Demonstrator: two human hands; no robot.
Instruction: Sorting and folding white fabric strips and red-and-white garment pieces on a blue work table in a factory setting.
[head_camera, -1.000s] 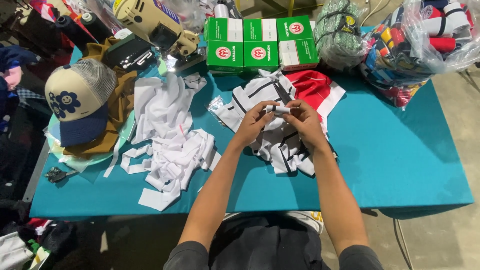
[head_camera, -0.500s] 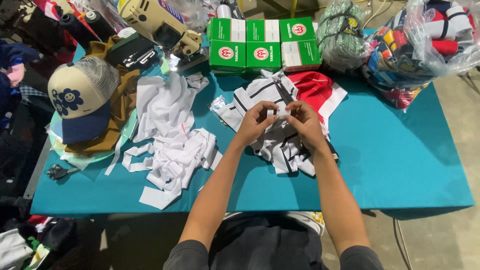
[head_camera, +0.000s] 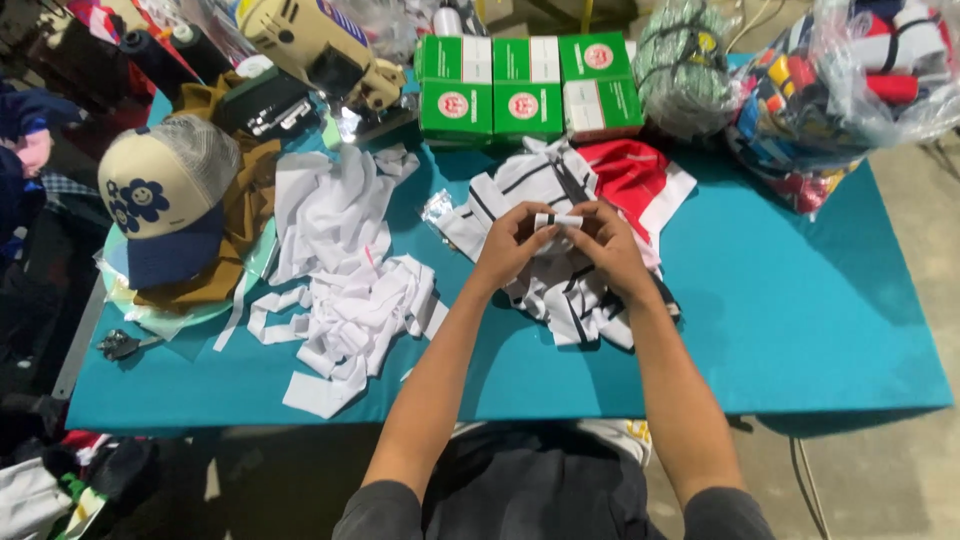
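Mid-fold, it seems: left hand (head_camera: 512, 243) and right hand (head_camera: 610, 247) pinching a small white strip (head_camera: 557, 220) between them, above the striped pile (head_camera: 560, 285) on the table (head_camera: 800, 300); next likely calls for a firm crease, fingertips kept aligned.

A small white strip with a dark stripe (head_camera: 557, 219) is pinched between the left hand (head_camera: 512, 246) and right hand (head_camera: 610, 248) above a heap of striped fabric pieces (head_camera: 560, 290) on the teal counter (head_camera: 800, 300). White scraps (head_camera: 345, 280) and a cap (head_camera: 160, 195) are seen to the left, green boxes (head_camera: 525, 85) behind.
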